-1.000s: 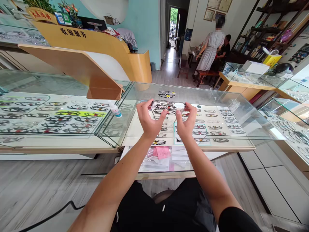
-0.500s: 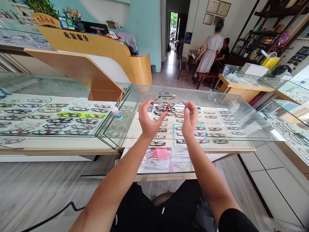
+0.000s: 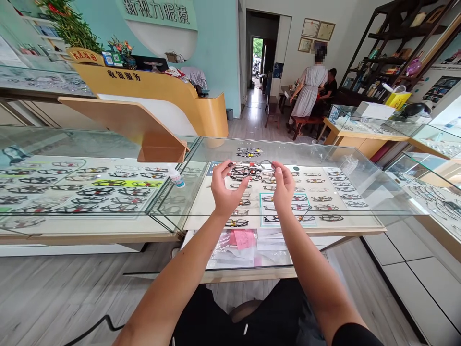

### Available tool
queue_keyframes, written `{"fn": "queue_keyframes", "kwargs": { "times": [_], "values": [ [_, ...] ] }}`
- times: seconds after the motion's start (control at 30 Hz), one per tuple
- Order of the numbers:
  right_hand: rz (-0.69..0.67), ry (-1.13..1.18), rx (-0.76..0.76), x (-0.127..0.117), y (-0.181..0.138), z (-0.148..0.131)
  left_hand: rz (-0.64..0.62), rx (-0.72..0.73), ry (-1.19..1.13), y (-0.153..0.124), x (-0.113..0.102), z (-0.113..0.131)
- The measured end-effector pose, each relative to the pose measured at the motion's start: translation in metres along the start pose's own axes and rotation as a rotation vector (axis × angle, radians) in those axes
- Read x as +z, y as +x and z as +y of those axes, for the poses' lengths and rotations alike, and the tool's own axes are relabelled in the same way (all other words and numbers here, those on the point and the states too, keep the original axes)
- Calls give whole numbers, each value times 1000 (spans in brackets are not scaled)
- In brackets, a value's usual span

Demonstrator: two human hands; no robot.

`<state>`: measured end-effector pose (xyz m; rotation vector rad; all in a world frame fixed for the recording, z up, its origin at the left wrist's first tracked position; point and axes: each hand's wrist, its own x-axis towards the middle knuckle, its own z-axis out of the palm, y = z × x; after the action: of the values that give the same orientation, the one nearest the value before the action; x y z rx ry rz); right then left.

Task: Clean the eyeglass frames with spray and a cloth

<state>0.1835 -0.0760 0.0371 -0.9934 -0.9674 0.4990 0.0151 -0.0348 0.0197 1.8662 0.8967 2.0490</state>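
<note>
Holding a pair of glasses (image 3: 252, 170) above the glass bench (image 3: 345, 211), the left hand (image 3: 225, 190) and right hand (image 3: 283, 187) pinch its ends; both hands have drawn closer together than a second ago.

A small white bottle (image 3: 176, 178) lies on the glass display case (image 3: 342, 202); a yellow counter (image 3: 151, 89) stands far left; two people (image 3: 311, 91) far right.
</note>
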Motion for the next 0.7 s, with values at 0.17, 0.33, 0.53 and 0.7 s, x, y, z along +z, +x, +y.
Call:
{"fn": "queue_keyframes", "kwargs": {
  "times": [0.17,0.33,0.53,0.7],
  "values": [
    [12,61,41,2,0,2,-6,-90,-59,0,2,5],
    [36,38,82,2,1,3,-18,-112,-42,0,1,2],
    [3,19,117,1,2,0,-7,-121,-7,-2,0,-3],
    [-15,-23,131,-1,2,-3,-17,-93,42,-2,-3,-5]
  ]
}}
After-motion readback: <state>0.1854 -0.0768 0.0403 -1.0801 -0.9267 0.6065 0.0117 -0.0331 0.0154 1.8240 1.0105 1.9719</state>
